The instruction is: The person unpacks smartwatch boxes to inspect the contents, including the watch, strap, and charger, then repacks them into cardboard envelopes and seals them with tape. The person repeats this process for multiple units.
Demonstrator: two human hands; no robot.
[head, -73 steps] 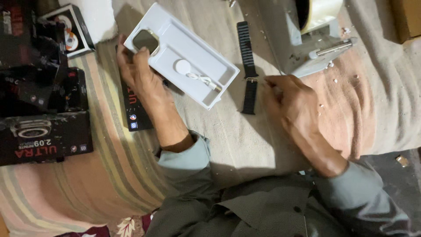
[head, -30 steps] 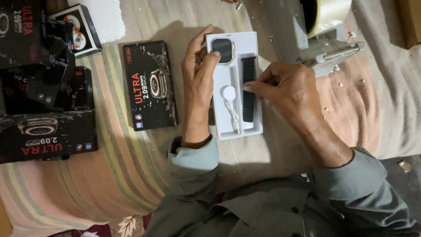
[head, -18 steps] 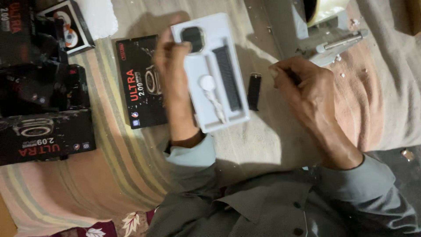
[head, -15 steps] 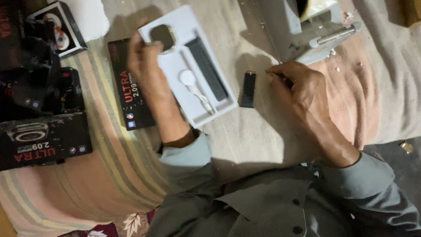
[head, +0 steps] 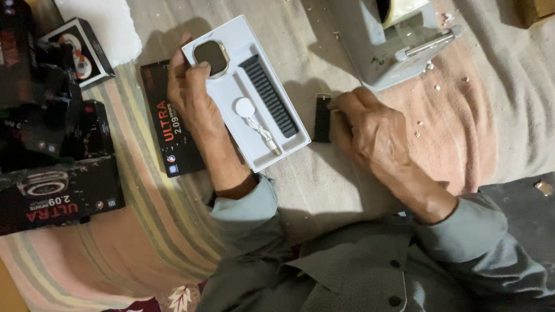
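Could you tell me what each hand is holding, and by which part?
Left hand grips the white plastic tray by its left edge; right hand pinches the short black strap piece.

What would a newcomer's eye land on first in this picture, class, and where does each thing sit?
The white tray at centre, holding a watch body, a long dark strap and a white charger puck. The left hand steadies it; the right hand touches a short strap piece beside it.
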